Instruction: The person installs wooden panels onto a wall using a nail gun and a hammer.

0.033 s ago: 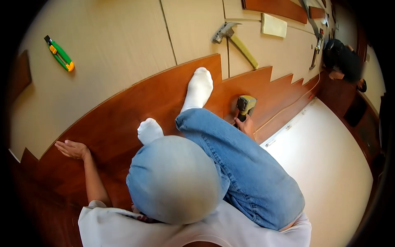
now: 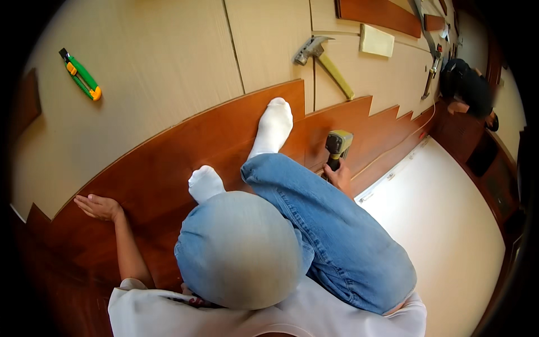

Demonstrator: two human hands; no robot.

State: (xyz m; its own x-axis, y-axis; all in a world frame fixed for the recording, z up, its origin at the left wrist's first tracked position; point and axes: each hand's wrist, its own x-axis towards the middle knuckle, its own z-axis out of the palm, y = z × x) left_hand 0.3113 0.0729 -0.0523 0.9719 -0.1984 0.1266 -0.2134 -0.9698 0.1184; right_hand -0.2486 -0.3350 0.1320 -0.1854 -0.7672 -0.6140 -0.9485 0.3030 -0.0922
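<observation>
Reddish-brown wood boards [image 2: 168, 149] run across the floor in a curve through this wide lens, stepped at their edge, with pale sheets [image 2: 163, 50] beyond them. Left hand [image 2: 101, 208] is laid out flat on the boards close to that edge, fingers stretched out, nothing gripped. Right hand [image 2: 340, 177] is wrapped round the black handle of a yellow-and-black power tool [image 2: 338, 141], which sits over the boards just past the right leg in blue jeans [image 2: 337, 224]. Can't make out whether its lower end is touching the wood.

Two white socks [image 2: 273, 123] are on the boards between the hands, one further forward than the other. Out on the pale sheets there's a hammer [image 2: 335, 76] with a yellowish handle, ahead of the power tool, and a green and orange utility knife [image 2: 82, 76] way over on the left. A pale block [image 2: 377, 41] lies right of the hammer, near a loose board [image 2: 382, 16]. A thin hose [image 2: 393, 150] trails along the boards on the right, and another person [image 2: 469, 87] in dark clothes is bent over at the far right.
</observation>
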